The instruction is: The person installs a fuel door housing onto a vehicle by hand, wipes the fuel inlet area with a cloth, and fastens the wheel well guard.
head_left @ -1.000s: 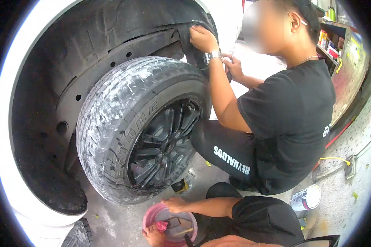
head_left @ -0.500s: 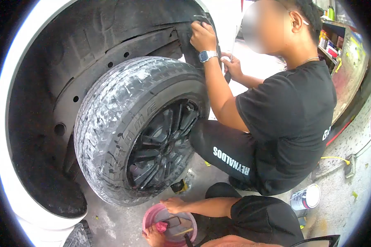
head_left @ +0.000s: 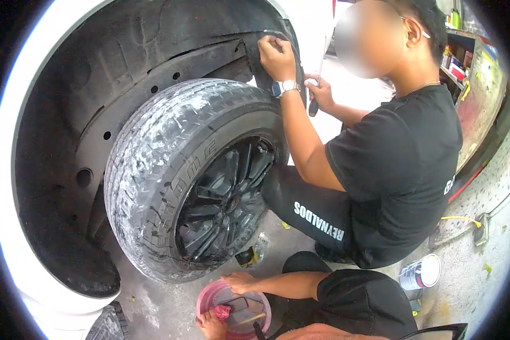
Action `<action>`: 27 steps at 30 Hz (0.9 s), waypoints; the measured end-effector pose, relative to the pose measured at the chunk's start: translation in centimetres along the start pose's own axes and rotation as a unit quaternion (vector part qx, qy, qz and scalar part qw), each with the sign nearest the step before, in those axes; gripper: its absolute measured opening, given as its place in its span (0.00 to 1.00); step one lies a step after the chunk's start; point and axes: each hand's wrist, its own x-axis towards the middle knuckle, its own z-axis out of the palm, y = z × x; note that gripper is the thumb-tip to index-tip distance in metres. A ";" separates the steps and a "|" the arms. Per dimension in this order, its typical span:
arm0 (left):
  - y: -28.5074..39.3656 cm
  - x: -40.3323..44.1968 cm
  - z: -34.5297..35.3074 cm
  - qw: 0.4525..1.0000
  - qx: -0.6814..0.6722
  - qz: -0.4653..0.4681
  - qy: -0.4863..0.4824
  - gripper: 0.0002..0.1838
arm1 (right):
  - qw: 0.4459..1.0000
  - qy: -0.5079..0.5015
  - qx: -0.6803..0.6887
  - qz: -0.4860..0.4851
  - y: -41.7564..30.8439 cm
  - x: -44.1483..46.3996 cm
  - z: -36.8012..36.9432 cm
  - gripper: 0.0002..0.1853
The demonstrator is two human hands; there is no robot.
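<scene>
A pink basin (head_left: 203,292) stands on the floor at the bottom of the head view, below the wheel. My left hand (head_left: 212,326) is closed over its near-left rim, its fingers against a crumpled bright pink cloth (head_left: 221,312). At the far rim, my right hand (head_left: 241,281) grips with curled fingers, its forearm stretched in from the right. Inside the basin are a dark angular piece (head_left: 238,304) and a light stick (head_left: 250,319) in what looks like shallow water. The left fingertips are partly hidden.
A co-worker (head_left: 391,170) crouches at right, one hand at the wheel arch liner (head_left: 286,42), the other holding a screwdriver (head_left: 314,105). A dusty tyre (head_left: 153,153) fills the middle. A paint can (head_left: 422,272) and a small black-and-yellow item (head_left: 246,258) stand on the floor.
The co-worker's raised hand has shifted slightly down along the liner, and their head has moved a little to the right. Both my hands stay in place at the basin.
</scene>
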 end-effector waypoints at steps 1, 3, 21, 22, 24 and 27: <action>0.1 0.0 -0.3 1.000 0.000 0.000 0.000 0.43 | 1.000 0.000 0.000 0.000 0.1 0.1 0.1 0.31; 0.3 0.0 -0.4 1.000 -0.002 -0.016 -0.023 0.45 | 1.000 0.011 0.000 -0.009 0.3 0.2 0.4 0.30; -0.2 0.1 1.1 0.999 -0.017 -0.003 0.035 0.41 | 0.994 0.086 -0.016 -0.059 1.1 0.5 1.6 0.20; -0.2 0.2 1.7 0.999 -0.018 -0.004 0.035 0.41 | 0.994 0.085 -0.017 -0.059 1.1 0.5 1.5 0.20; -0.5 0.3 2.7 0.999 -0.006 -0.005 0.048 0.43 | 0.994 0.086 -0.014 -0.063 1.0 0.4 1.4 0.20; -0.2 0.1 2.2 0.998 -0.001 -0.002 0.070 0.44 | 0.994 0.074 -0.031 -0.078 1.2 0.6 1.4 0.21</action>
